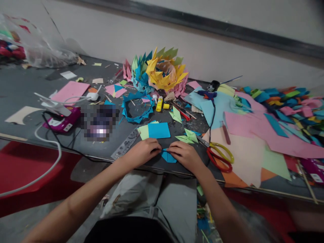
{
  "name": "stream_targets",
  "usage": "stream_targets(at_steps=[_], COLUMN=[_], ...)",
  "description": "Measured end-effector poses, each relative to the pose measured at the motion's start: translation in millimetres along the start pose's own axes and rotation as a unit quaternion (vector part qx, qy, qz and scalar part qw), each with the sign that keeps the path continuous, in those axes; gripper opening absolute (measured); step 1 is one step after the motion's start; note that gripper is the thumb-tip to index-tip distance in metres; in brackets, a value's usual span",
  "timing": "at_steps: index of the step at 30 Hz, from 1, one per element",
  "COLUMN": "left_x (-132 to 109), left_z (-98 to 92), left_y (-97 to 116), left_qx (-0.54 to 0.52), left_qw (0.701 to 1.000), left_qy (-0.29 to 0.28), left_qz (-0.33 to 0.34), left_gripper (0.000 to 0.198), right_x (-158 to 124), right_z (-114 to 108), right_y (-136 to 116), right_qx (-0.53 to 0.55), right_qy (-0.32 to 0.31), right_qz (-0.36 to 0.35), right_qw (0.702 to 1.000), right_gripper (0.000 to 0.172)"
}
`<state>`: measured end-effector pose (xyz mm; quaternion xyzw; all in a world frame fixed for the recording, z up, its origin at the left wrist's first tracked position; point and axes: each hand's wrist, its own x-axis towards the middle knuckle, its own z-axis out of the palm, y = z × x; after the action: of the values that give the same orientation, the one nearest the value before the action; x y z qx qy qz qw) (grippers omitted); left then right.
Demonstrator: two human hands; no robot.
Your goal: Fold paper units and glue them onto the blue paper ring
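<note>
Near the table's front edge, a small folded piece of blue paper [169, 157] lies between my hands. My left hand [146, 151] pinches its left upper edge, and my right hand [184, 154] presses the right side with its fingers together. Just beyond the left hand is a stack of blue paper [159, 130] over light green sheets [143, 132]. A clear stencil ruler [126, 143] lies beside the left wrist. Folded light green pieces [187, 136] sit beyond the right hand, and scissors with red and yellow handles [219, 158] lie to its right.
Folded-paper rings [165, 76] are piled against the wall, with a blue ring [138, 107] in front. A yellow glue stick [159, 104] stands near them. A glue gun [206, 95] trails a black cord. Coloured sheets [240, 148] cover the right side; a purple power strip [63, 118] is left.
</note>
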<state>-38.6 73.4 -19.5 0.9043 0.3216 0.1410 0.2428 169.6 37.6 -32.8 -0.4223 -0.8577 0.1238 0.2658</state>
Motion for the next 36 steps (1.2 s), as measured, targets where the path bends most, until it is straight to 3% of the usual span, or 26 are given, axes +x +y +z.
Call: stream_targets(at_steps=[7,14,18,24,36], left_x=[-2,-3,-10,-18,-17], left_z=[-4.4,-10.8,-10.8,-3.4,-0.9], left_y=[-4,-5,-7,-1,6], left_qx=[0.029,0.143,0.194,0.209,0.23], left_qw=[0.999,0.982,0.971,0.973,0.969], left_qy=[-0.019,-0.059,-0.033,0.02,0.035], left_qz=[0.04,0.106,0.136,0.1,0.081], left_gripper=[0.014,0.022,0.026,0.026,0.021], right_x=[4,8,10,8,8], right_z=[-6,-10,-11,-11,-11], right_y=[6,9,8,0,-3], right_qx=[-0.02,-0.051,-0.058,-0.157,-0.213], right_qy=[-0.056,-0.095,-0.099,-0.056,-0.072], right_qz=[-0.04,-0.065,-0.051,-0.097,-0.134], right_qw=[0.997,0.992,0.992,0.981,0.965], right_gripper=[0.025,0.026,0.022,0.022,0.021])
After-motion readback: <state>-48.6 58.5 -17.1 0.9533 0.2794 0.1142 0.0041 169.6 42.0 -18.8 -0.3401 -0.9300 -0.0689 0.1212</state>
